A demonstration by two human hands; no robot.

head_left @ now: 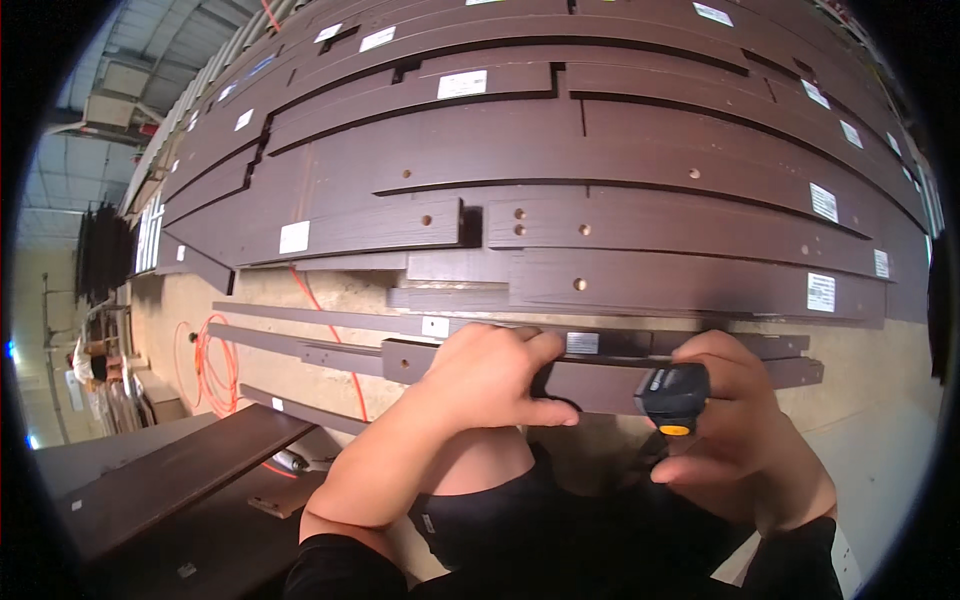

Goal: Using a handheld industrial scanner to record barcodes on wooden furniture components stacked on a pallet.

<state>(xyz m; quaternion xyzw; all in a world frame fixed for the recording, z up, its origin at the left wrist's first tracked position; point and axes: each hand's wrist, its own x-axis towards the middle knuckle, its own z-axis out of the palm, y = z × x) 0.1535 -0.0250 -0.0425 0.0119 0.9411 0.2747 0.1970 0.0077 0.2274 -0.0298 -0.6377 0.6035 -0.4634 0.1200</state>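
The left hand (490, 370) is closed over a brown plank (600, 388), fingers at its far edge, thumb on the near side; the right hand (738, 408) curls round a black tool (672, 395) with a yellow spot. The plank sits before the body, nearer than the wide boards (650, 140); an orange hose (203, 355) is coiled leftward

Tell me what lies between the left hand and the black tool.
In the head view, a stretch of dark brown board, with a white label near its far edge.
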